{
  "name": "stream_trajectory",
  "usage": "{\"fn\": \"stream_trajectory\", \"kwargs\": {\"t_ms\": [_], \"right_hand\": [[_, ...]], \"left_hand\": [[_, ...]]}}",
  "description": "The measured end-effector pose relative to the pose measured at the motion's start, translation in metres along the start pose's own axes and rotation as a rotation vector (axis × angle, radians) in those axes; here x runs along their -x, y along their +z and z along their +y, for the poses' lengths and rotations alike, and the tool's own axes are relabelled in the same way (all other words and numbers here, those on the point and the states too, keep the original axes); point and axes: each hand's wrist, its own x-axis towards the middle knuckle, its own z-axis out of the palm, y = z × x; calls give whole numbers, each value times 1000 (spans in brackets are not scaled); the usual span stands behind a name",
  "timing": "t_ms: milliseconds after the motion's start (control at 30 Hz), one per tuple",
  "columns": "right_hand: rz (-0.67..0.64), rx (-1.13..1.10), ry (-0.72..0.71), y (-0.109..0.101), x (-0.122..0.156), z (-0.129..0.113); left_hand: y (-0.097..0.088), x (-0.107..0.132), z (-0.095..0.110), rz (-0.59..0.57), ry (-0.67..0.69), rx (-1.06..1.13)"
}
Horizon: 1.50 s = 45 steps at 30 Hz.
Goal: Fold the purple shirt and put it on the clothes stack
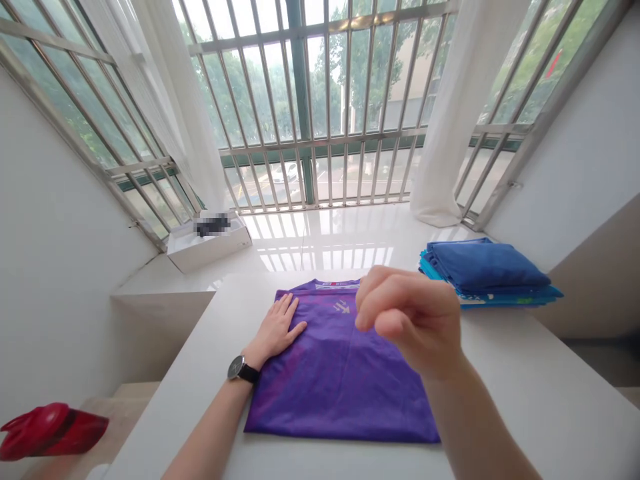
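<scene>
Barred window bay (300,87): metal bars across three sides, trees and a white car outside.
White curtains (445,120): gathered at both corners of the bay.
Worktop (525,393): plain white, meeting the glossy sill (320,240) at its far edge.
Purple shirt (340,380): flat on the middle of the worktop, collar toward the window, bottom edge straight.
Folded clothes (487,267): stacked at the far right of the worktop, dark blue on top, brighter blue below.
White box (215,250): on the sill at left, a pixelated dark item on it; marks on its end too small to read.
Red item (55,430): glossy, dark-banded, lower left beside the worktop.
Right hand (410,317): raised above the shirt's right side, fingers curled toward the thumb; cannot tell whether they pinch anything.
Left hand (280,327): palm down on the shirt's upper left, fingers extended and slightly parted.
Wristwatch (237,368): black strap, left wrist; dial lettering unreadable.
Chest print (343,307): pale, arrow-like marks.
Collar label (330,284): red and white, illegible.
</scene>
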Motion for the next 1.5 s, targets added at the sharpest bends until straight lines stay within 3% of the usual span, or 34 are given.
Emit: {"fn": "stream_trajectory", "kwargs": {"t_ms": [100,267,367,467,700,833,967,1067,1167,1333,1500], "right_hand": [[-176,418,216,-53,20,56],[-268,1011,493,-135,116,163],[-368,1132,562,-157,161,201],[-459,1222,606,-163,179,215],[-531,1296,696,-160,176,217],[-434,1236,725,-159,168,211],[-360,1176,625,-153,171,177],[-498,1173,554,-137,189,138],[-638,1176,554,-123,213,111],[-698,1201,551,-123,229,106],[-666,1214,496,-113,222,93]], "left_hand": [[-3,-2,-2,-35,-53,33],[-2,-2,-6,-6,-94,15],[0,-1,-6,-37,-134,-15],[0,0,-5,-47,-150,-34],[1,-1,-5,-45,-165,-41],[1,-5,-12,-51,-180,10],[-12,6,-12,-1,-164,55],[-19,33,3,20,-68,34],[-16,64,20,7,3,15],[-8,81,28,6,-20,-15],[-26,82,36,-26,-21,1]]}}
